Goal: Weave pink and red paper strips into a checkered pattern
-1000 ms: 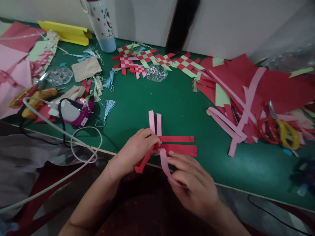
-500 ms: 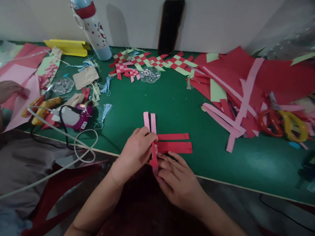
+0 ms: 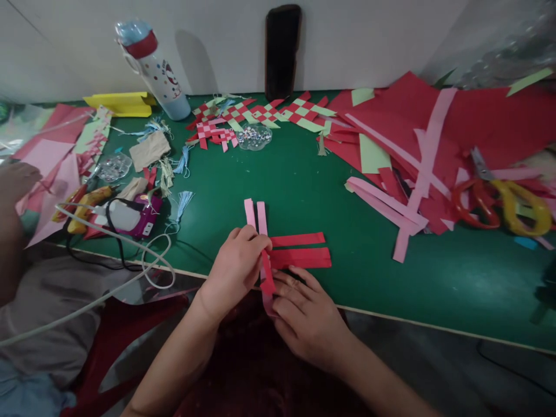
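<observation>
Near the front edge of the green table (image 3: pixel 369 231), my left hand (image 3: pixel 237 260) pinches the crossing of several paper strips. Two pink strips (image 3: pixel 262 217) stick out beyond its fingers, away from me. Red strips (image 3: pixel 301 258) lie flat to the right of the crossing. A folded red strip (image 3: pixel 267 281) and a pink strip (image 3: pixel 268 304) hang toward me over the table edge. My right hand (image 3: pixel 304 307) is at these lower ends, its fingertips against them and its fingers slightly spread. The crossing itself is mostly hidden under my left fingers.
Scissors (image 3: pixel 499 197), red sheets (image 3: pixel 486 133) and pink strips (image 3: pixel 417 191) lie at the right. Woven paper pieces (image 3: pixel 264 113), a bottle (image 3: pixel 163 81) and a phone (image 3: pixel 282 52) are at the back. A glue gun (image 3: pixel 87 208), cables and another person's hand (image 3: pixel 19 179) are at the left.
The view has shifted slightly, so most things appear further left. Both my hands remain at the strips with nearly the same hold. The other person's hand at the left shows more and has moved.
</observation>
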Tool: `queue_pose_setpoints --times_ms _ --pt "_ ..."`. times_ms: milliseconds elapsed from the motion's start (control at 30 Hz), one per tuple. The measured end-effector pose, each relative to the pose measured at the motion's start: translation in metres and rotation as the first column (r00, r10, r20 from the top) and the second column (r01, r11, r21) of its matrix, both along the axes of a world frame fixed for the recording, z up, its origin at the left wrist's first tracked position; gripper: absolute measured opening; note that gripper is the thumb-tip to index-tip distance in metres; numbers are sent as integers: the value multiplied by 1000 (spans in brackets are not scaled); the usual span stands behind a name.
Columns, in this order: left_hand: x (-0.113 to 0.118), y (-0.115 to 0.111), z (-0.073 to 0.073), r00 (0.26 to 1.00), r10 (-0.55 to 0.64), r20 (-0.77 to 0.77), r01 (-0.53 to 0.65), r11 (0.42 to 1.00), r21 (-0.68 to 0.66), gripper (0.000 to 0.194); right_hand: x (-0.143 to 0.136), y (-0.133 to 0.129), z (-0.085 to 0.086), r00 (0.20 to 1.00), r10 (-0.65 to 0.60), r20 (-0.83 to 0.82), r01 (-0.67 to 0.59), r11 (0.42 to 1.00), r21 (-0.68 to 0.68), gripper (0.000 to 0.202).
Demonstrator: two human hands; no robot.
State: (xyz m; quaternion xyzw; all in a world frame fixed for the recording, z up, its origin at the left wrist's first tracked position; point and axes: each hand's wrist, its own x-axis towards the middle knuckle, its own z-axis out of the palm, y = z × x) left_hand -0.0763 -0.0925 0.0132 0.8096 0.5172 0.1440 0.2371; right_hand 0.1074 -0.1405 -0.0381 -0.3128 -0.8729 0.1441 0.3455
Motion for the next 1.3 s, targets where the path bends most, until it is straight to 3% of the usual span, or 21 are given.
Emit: queue_pose_setpoints --times_ms 233,333,433,600,800,867,967,1100,1300 --pt "-1 -1 -3 996 43 79 -43 999 -3 22 0 0 2 1000 12 13 -12 1000 -9 11" --pt "-6 0 -2 977 29 212 -22 999 -34 19 1 1 6 1000 26 5 -26 999 -38 9" --pt "-16 1 -4 932 -14 363 42 997 -70 14 7 5 14 999 38 -38 -44 985 -166 6" --pt "-28 3 -11 910 11 414 68 982 -175 12 20 24 30 994 31 -107 -76 888 -453 6" --pt "-30 4 -14 891 7 454 76 984 -164 15 25 64 49 991 -129 25 114 749 -653 17" --pt "-30 5 -14 897 21 441 66 981 -181 17 21 78 52 982 -172 81 184 756 -629 20" --pt "-30 6 -13 925 22 380 55 980 -191 20 13 99 53 966 -207 152 256 812 -525 22" --pt "-30 7 -16 941 -3 339 59 986 -156 22 -1 122 51 953 -183 242 271 873 -405 21" --pt "-34 9 -23 940 17 341 50 981 -186 28 -20 139 43 896 -148 418 294 904 -310 16"
